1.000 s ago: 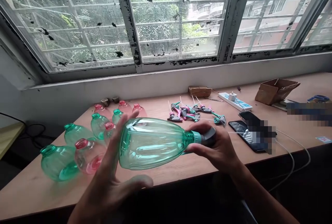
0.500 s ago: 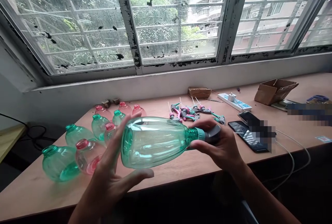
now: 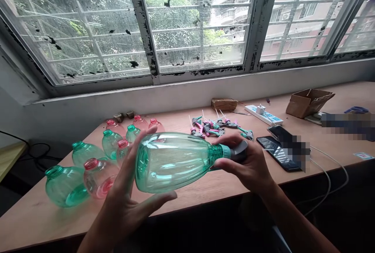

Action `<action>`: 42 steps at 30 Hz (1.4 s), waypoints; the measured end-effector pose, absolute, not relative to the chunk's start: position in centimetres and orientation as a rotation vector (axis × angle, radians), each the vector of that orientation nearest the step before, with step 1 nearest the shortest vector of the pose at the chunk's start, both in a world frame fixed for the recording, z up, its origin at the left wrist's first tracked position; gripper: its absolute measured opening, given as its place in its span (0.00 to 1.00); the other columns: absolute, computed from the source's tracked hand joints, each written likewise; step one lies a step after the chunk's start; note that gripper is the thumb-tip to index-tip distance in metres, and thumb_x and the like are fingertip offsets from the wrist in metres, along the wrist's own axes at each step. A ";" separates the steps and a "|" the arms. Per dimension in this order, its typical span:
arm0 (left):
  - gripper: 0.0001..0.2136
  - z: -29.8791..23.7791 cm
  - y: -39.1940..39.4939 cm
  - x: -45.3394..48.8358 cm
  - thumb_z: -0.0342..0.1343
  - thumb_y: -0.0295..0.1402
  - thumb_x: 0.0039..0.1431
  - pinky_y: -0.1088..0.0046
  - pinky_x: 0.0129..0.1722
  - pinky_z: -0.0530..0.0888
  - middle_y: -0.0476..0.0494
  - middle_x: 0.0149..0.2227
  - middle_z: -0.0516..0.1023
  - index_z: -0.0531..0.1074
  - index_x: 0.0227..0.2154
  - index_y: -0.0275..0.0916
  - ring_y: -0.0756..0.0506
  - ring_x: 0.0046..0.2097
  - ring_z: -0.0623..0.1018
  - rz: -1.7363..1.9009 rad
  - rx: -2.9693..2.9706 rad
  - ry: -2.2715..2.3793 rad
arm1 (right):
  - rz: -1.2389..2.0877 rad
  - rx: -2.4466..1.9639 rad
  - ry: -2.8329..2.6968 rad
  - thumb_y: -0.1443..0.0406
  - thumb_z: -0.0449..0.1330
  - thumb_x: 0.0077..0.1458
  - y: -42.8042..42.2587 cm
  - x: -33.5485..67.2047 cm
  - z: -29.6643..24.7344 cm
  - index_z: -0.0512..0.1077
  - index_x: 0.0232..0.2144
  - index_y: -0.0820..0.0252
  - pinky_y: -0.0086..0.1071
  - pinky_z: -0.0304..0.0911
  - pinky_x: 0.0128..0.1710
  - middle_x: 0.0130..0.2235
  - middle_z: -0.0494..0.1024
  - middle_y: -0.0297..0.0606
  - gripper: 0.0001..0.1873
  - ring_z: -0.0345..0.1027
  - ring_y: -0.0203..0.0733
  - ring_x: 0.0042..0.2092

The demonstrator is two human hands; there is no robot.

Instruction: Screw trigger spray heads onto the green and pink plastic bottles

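A clear green spray bottle (image 3: pixel 175 163) lies sideways in the air above the table's front edge, its base to the left. My right hand (image 3: pixel 246 163) is closed around its collar and grey spray head (image 3: pixel 239 150). At the base end, my left hand (image 3: pixel 125 194) cradles the bottle, with fingers along its far side and the thumb stretched under its lower edge. Left of it stand several uncapped bottles, green (image 3: pixel 66 186) and pink (image 3: pixel 99 177). Behind the held bottle lies a pile of pink, teal and grey spray heads (image 3: pixel 209 128) with white tubes.
On the wooden table (image 3: pixel 187 202), two phones (image 3: pixel 278 153) with cables lie right of my hand. Further back are a white power strip (image 3: pixel 263 115), an open cardboard box (image 3: pixel 309 102) and a small brown box (image 3: pixel 224 104). The window (image 3: pixel 199 30) is behind.
Both hands keep the bottle in nearly the same place; its base end has dipped very slightly. The whole view has shifted a little.
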State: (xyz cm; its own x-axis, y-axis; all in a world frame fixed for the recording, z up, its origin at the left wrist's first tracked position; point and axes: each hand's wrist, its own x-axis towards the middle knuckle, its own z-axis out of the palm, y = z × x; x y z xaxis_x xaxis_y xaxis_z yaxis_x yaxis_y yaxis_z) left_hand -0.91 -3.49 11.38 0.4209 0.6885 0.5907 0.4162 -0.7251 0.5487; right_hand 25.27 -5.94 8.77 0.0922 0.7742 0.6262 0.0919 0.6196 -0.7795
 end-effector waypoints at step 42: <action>0.46 10.5 -2.9 -1.7 0.66 0.40 0.56 0.40 0.66 0.56 0.47 0.72 0.51 0.42 0.70 0.57 0.28 0.71 0.52 1.208 2.395 0.964 | 0.609 -0.784 -1.396 0.64 0.75 0.47 -5.8 25.4 8.6 0.78 0.37 0.55 0.25 0.75 0.28 0.33 0.78 0.31 0.14 0.73 0.37 0.31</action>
State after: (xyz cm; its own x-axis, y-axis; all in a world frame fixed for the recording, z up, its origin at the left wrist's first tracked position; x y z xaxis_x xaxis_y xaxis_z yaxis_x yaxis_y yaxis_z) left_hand -1.70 -2.91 10.46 0.4244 0.6783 0.5998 0.4350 -0.7337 0.5220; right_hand 25.45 -5.80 8.59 0.0975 0.7781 0.6205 0.0738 0.6161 -0.7842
